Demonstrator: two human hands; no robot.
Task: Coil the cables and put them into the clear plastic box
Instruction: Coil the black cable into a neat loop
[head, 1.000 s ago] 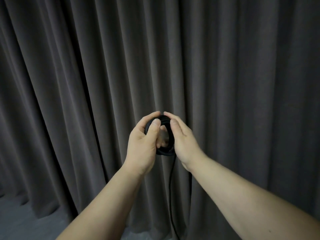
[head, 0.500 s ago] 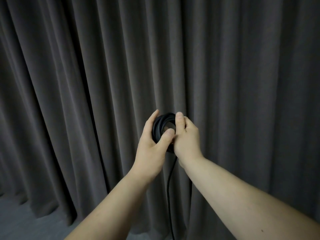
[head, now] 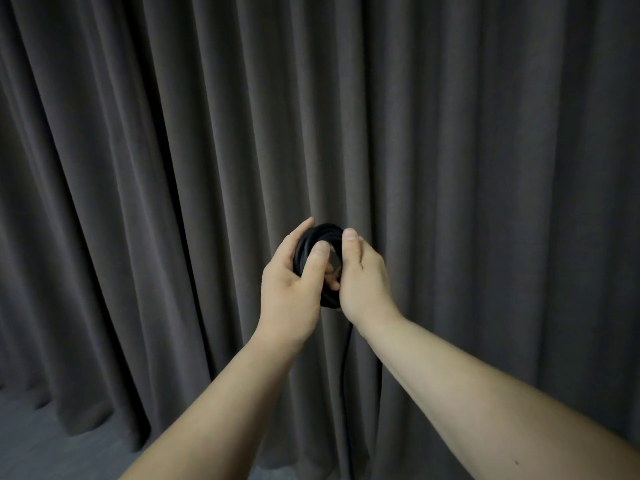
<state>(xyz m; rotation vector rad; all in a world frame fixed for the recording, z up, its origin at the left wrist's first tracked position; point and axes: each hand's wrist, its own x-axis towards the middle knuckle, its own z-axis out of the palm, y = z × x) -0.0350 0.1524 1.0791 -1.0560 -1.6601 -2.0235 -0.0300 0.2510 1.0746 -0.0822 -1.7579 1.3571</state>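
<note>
A black cable wound into a small tight coil (head: 320,234) is held up in front of me at mid-frame. My left hand (head: 291,289) grips the coil's left side, thumb across its front. My right hand (head: 363,278) grips its right side, fingers behind the loops. A loose black tail of the cable (head: 345,368) hangs straight down from under the coil between my forearms and runs out of the frame's bottom. The clear plastic box is not in view.
A dark grey pleated curtain (head: 173,168) fills the whole background close behind my hands. A strip of grey floor (head: 41,448) shows at the bottom left.
Both hands have shifted their hold around the coil, the left thumb sliding across its front. The coil has stayed at about the same height.
</note>
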